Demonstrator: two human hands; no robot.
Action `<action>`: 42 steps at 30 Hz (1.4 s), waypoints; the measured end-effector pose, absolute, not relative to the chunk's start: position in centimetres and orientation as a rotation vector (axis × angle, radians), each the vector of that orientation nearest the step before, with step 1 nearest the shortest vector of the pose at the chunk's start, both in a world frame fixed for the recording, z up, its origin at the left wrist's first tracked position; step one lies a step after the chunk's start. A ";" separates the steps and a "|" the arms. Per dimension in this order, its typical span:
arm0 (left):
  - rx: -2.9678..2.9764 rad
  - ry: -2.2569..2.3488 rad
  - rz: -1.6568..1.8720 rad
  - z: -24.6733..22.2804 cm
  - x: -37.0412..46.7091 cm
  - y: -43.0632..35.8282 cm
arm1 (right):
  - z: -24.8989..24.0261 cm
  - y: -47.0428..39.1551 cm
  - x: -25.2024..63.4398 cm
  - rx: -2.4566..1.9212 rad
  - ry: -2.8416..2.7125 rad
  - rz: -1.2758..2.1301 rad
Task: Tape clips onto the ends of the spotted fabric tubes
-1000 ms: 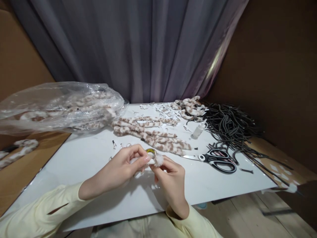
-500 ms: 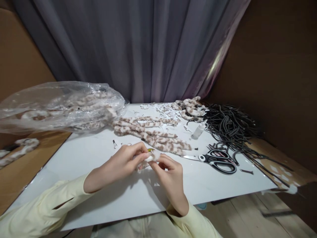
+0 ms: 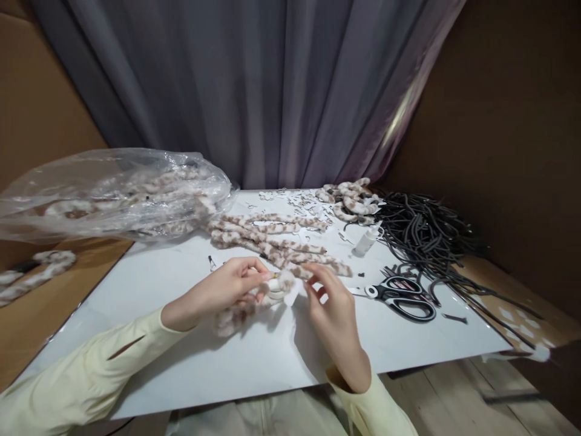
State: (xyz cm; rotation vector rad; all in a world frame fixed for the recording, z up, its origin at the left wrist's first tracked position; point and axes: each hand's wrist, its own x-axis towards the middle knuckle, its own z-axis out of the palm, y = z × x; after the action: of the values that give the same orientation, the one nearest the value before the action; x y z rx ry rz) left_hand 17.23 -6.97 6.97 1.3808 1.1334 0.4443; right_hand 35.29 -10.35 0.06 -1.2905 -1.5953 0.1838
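My left hand [image 3: 242, 280] pinches a fuzzy white-and-brown plush tube [image 3: 232, 320], whose lower part hangs beneath my fingers toward the tabletop. A small yellow bit shows at my left fingertips. At the tube's right end, a thin white flap [image 3: 292, 293] sticks out. To the right of that flap is my right hand [image 3: 333, 303], its thumb and forefinger closed together; whatever lies between them, if anything, is too small to make out. Just behind both hands lies a bundle of similar plush tubes [image 3: 272, 247].
Black-handled scissors [image 3: 405, 298] lie on the white table [image 3: 181, 375] at right, near a small clear bottle [image 3: 365, 241]. Behind them are black cords [image 3: 422, 233] and curled plush pieces [image 3: 351, 198]. A clear plastic bag [image 3: 113, 194] of plush tubes lies left.
My right hand has moved right, away from the plush tube and my left hand. More of the tube and its white flap now show. My left hand keeps its hold.
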 end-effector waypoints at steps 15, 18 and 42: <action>1.267 1.005 0.433 6.2 17.1 -6.8 | 1.8 -11.3 33.9 -1.021 -2.083 -0.366; 1.240 0.992 0.430 6.2 17.2 -6.9 | 1.7 -10.8 33.8 -0.977 -2.092 -0.416; 0.970 0.825 0.715 5.9 14.8 -4.6 | 5.7 -4.3 30.6 -0.374 -2.549 -0.898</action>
State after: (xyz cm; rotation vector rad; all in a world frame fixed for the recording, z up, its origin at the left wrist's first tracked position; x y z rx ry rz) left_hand 14.76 -4.60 5.93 0.9700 0.8251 0.7154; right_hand 30.60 -4.26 5.71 -0.3742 -2.5493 -0.8984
